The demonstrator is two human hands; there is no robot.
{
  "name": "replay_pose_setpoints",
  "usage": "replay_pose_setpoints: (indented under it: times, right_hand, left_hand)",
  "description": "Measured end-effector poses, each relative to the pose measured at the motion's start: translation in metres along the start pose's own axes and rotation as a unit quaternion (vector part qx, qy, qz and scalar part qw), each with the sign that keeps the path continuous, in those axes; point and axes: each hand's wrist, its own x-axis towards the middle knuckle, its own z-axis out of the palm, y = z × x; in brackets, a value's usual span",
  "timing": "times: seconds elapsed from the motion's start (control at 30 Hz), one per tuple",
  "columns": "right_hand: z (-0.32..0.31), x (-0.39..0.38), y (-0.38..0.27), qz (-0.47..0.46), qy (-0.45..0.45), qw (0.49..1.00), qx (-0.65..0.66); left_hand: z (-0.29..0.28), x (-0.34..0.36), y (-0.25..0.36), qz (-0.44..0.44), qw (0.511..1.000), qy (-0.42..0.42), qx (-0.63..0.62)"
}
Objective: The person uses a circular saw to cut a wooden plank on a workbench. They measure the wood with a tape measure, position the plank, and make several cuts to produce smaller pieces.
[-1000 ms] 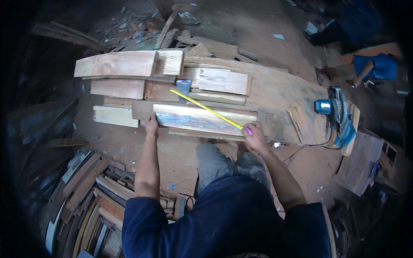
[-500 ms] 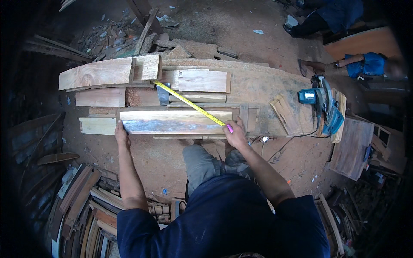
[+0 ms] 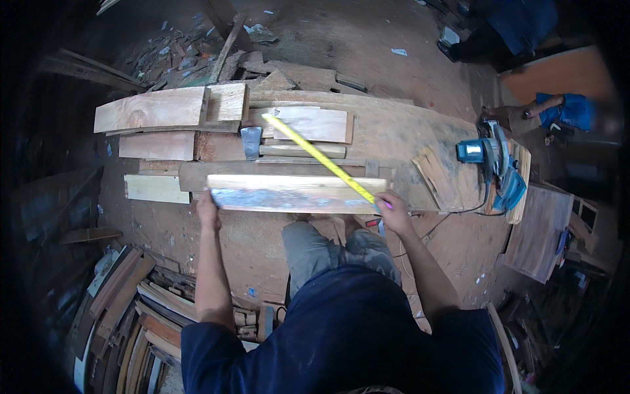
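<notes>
A wooden board, pale along its far edge with a dark shiny patch, spans my two hands at the bench's near edge. My left hand grips its left end. Closed at the right end, my right hand holds a tape measure, its yellow blade stretched diagonally toward the far left. A small pink item shows at that hand's fingers; its kind is unclear. Beyond the board lies a hatchet with a grey head and a wooden handle.
On the right of the workbench a teal circular saw trails a cord. Cut boards lie at the far left. Stacked planks stand on the floor at lower left. Two other people are at the far right.
Both hands and the board have moved right and slightly nearer to me. The tape's blade has shifted right with them. More of the hatchet's head now shows.
</notes>
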Motion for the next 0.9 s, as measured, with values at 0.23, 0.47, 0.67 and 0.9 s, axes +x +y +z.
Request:
replay_pose_setpoints:
  times: [0.23, 0.47, 0.67, 0.9]
  right_hand:
    - [-0.057, -0.012, 0.046, -0.054, 0.096, 0.981, -0.160]
    - [-0.048, -0.008, -0.030, -0.046, -0.020, 0.985, -0.163]
    - [0.000, 0.018, -0.050, -0.096, -0.102, 0.978, -0.152]
    - [-0.010, 0.035, -0.053, -0.063, -0.122, 0.974, -0.181]
  left_hand:
    - [0.060, -0.016, -0.037, 0.047, 0.985, -0.072, 0.151]
    - [0.063, -0.025, -0.031, 0.045, 0.993, 0.010, 0.112]
    - [0.078, -0.022, -0.028, 0.056, 0.995, 0.048, 0.068]
    - [0.108, -0.023, -0.022, 0.076, 0.992, 0.038, 0.097]
